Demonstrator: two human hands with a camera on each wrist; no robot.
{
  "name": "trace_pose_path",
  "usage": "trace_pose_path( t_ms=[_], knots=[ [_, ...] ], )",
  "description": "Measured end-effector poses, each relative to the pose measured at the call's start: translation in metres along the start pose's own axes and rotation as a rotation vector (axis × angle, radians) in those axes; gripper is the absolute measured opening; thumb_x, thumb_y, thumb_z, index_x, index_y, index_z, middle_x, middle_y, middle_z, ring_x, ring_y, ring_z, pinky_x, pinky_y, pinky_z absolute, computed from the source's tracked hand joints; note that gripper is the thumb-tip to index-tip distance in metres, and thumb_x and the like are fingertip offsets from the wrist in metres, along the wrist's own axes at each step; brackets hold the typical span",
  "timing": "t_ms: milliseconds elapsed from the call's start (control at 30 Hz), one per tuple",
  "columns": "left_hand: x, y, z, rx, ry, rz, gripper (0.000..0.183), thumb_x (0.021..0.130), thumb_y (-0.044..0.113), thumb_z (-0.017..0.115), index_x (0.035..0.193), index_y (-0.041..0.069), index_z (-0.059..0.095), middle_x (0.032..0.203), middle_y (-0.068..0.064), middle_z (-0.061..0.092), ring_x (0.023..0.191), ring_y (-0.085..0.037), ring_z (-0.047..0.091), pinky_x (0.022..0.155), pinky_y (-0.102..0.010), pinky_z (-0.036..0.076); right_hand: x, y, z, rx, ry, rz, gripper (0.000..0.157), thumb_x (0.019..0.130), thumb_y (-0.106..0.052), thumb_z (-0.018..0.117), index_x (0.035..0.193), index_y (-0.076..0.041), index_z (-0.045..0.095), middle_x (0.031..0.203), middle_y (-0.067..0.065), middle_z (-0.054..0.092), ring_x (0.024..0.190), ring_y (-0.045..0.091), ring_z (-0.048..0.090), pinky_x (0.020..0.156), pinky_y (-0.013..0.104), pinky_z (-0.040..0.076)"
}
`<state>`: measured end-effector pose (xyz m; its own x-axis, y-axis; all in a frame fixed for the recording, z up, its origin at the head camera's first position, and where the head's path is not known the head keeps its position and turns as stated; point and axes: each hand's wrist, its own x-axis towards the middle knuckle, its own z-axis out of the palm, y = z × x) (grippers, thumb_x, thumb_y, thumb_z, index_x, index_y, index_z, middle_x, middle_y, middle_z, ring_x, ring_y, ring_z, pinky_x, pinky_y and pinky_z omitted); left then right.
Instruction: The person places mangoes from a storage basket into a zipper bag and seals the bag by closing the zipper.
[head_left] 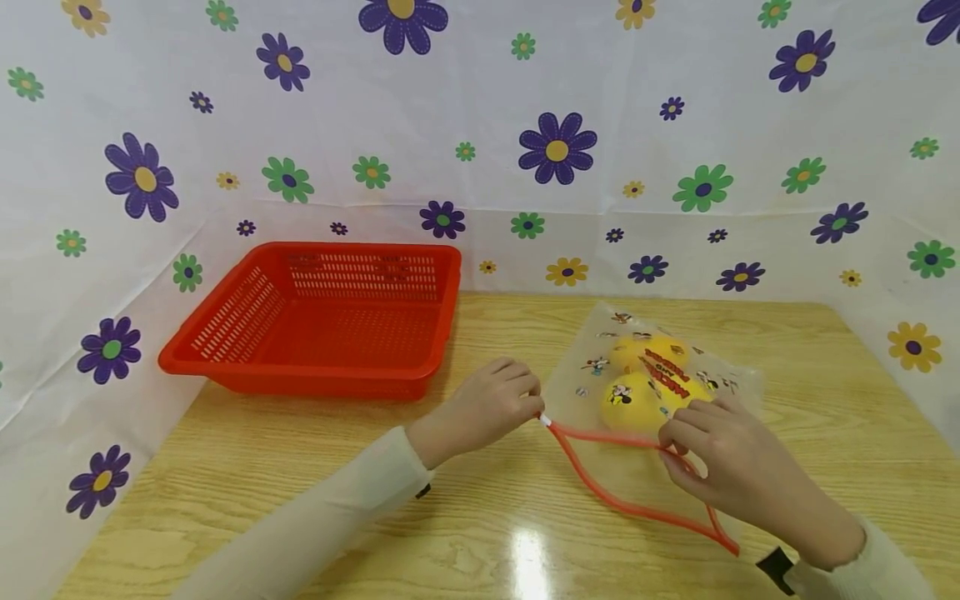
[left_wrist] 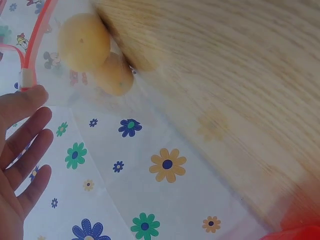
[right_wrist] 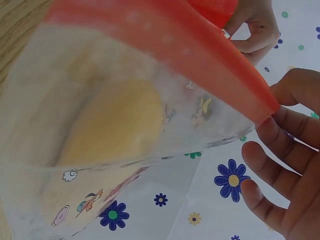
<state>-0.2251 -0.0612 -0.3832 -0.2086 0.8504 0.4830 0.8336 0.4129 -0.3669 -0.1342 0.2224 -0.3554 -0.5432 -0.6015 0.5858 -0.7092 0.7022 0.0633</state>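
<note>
A clear zip bag (head_left: 577,392) printed with cartoon characters lies on the table at the right, its red-edged mouth spread toward me. Several yellow round fruits (head_left: 633,406) show through the plastic. At the mouth's left end my left hand (head_left: 480,408) pinches the bag by its white zip slider (left_wrist: 27,78); the other fingers are loosely bent in the left wrist view. My right hand (head_left: 731,458) grips the red edge (right_wrist: 230,70) farther right, between thumb and forefinger. The gap between the two red edges stands wide in the head view.
A red plastic basket (head_left: 322,379) with slotted sides stands on the table at the back left. Behind the wooden table (head_left: 465,533) hangs a white cloth (head_left: 480,100) with printed flowers.
</note>
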Motion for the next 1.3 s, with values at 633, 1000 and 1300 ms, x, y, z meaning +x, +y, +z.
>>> trace_pose_path(
  t_ms=[633,1000,1300],
  knots=[
    [-0.001,0.022,-0.011,0.018,-0.03,0.104,0.007,0.08,0.02,0.074,0.074,0.02,0.07,0.082,0.01,0.067,0.083,-0.008,0.061,0.085,-0.023,0.048,-0.009,0.004,-0.004,0.038,-0.217,-0.044,0.016,0.079,-0.027,0.071,0.072,-0.027,0.057,0.067,-0.021,0.045,0.064,-0.003,0.038,0.066,0.031,0.044],
    [0.003,0.041,-0.01,0.031,-0.058,0.125,0.015,0.084,0.02,0.068,0.069,0.022,0.067,0.079,0.012,0.065,0.08,-0.006,0.06,0.083,-0.022,0.047,-0.015,0.009,-0.008,0.027,-0.369,0.005,0.024,0.068,-0.021,0.079,0.072,-0.027,0.056,0.067,-0.019,0.045,0.064,-0.002,0.037,0.061,0.028,0.041],
    [0.007,0.052,-0.007,0.021,-0.047,0.117,0.017,0.086,0.025,0.065,0.069,0.024,0.068,0.078,0.013,0.065,0.079,-0.006,0.06,0.083,-0.023,0.046,-0.015,0.009,-0.011,0.001,-0.537,0.136,0.039,0.071,-0.028,0.079,0.107,-0.022,0.065,0.09,-0.01,0.065,0.073,0.004,0.055,0.068,0.035,0.05]
  ],
)
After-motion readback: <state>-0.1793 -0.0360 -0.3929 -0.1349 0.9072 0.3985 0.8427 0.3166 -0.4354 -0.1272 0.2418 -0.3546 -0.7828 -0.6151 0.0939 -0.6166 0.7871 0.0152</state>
